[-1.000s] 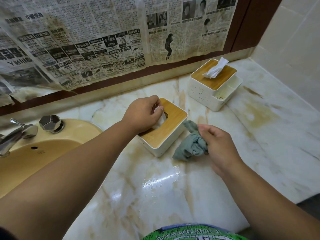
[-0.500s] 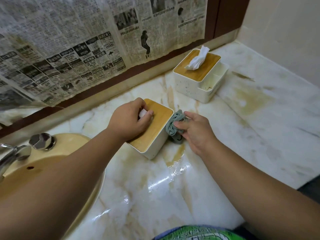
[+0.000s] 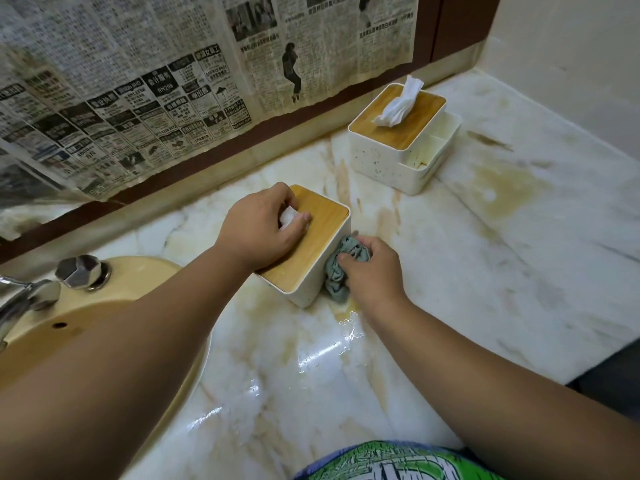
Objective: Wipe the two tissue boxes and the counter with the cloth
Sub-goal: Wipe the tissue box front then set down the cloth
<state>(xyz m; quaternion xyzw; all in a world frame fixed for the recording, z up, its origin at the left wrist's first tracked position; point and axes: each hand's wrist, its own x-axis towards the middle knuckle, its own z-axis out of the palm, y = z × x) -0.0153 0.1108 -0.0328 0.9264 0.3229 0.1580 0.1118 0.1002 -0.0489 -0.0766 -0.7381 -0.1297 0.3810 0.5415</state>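
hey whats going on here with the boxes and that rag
A person is cleaning a stained marble counter next to a sink. The left hand steadies the nearer tissue box from above, fingers curled round the tissue at its lid. The right hand grips a crumpled grey-green cloth and presses it against that box's side. The second tissue box stands apart near the back corner, untouched. A wet patch shines in front.

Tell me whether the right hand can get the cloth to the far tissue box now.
Probably yes: the right hand grips the cloth beside the near tissue box, and only bare counter lies between it and the far tissue box.
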